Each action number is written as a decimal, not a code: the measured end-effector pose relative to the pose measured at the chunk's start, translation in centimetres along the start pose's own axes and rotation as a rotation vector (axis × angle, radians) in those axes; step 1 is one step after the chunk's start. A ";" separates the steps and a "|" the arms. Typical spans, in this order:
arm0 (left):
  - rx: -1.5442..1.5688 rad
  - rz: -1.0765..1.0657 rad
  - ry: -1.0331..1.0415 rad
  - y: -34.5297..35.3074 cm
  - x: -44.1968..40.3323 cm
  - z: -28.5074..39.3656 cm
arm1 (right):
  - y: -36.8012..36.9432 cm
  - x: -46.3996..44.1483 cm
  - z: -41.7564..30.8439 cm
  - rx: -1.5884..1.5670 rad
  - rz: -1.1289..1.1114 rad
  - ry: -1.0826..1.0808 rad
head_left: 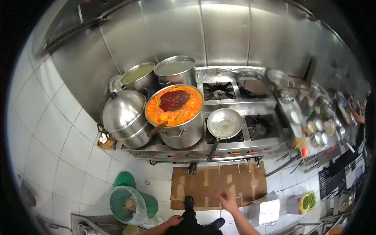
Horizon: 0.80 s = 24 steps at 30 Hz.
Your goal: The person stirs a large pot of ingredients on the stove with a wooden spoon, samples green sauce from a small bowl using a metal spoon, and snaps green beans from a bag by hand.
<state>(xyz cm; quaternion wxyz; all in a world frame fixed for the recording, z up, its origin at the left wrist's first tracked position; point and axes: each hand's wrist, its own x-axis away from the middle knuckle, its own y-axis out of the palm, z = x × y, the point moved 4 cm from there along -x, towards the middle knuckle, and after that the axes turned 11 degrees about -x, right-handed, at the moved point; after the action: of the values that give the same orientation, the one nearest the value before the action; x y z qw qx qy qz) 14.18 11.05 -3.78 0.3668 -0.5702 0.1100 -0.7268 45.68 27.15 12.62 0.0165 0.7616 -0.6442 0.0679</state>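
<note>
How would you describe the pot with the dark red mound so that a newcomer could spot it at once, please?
Look at the stove along the metal wall. On its left half, in the front row, the pot stands between the domed lid and the frying pan. It alone shows bright orange contents around a dark red mound.

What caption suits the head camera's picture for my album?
Big pot of orange slices topped with dark red, beside a pan on the stove.
</note>
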 end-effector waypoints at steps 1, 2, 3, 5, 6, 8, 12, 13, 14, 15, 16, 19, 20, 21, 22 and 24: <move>0.031 -0.016 -0.025 0.4 -0.7 -1.0 | 0.9 -2.2 -6.5 -0.031 -0.028 -0.087; 0.027 0.011 -0.006 0.4 -1.2 -1.5 | 2.3 -4.8 -10.2 0.080 -0.032 -0.165; 0.043 0.015 0.006 0.3 -1.6 -2.0 | 3.8 -6.2 -15.7 0.014 -0.098 -0.317; 0.042 0.041 0.015 -0.5 -2.1 -3.2 | 7.9 -9.3 -22.2 0.102 -0.158 -0.541; 0.032 0.039 -0.004 -1.2 -2.3 -3.7 | 10.1 -10.7 -24.4 0.196 -0.126 -0.627; 0.090 0.056 -0.026 -2.5 -2.1 -4.9 | 14.2 -13.1 -26.8 0.303 -0.095 -0.710; -0.087 0.166 0.150 -3.2 -2.9 -9.8 | 19.7 -17.5 -27.3 0.290 -0.086 -0.851; -0.353 0.197 0.311 -2.9 -3.5 -11.0 | 20.5 -18.7 -27.0 0.250 -0.080 -0.875; -0.350 0.196 0.317 -3.3 -3.2 -11.9 | 21.2 -20.0 -26.7 0.256 -0.080 -0.873; 0.058 0.053 0.101 -2.9 -2.8 -13.8 | 21.8 -21.1 -26.4 0.207 -0.120 -0.855; 0.461 -0.097 -0.119 -2.3 -2.4 -15.5 | 22.4 -22.0 -25.9 0.159 -0.158 -0.832; 0.594 -0.127 -0.237 -1.2 -2.7 -19.7 | 22.3 -24.0 -25.1 0.188 -0.071 -0.780; 0.663 -0.137 -0.302 -0.3 -2.9 -21.2 | 22.1 -24.2 -25.4 0.196 -0.074 -0.775; 0.734 -0.146 -0.368 0.4 -3.1 -22.3 | 21.4 -24.3 -26.1 0.155 -0.013 -0.785; 0.804 -0.154 -0.437 0.7 -3.0 -22.6 | 20.6 -24.1 -27.2 0.112 0.048 -0.795; 0.848 -0.147 -0.469 0.4 -3.1 -22.3 | 18.9 -24.1 -28.5 0.062 0.115 -0.769</move>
<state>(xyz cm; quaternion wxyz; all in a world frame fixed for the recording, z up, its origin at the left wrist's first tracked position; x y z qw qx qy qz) -5.71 7.01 -13.61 0.5290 -0.5252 -0.3218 -0.5837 20.87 50.74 36.65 -0.2530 0.6942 -0.6427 -0.2025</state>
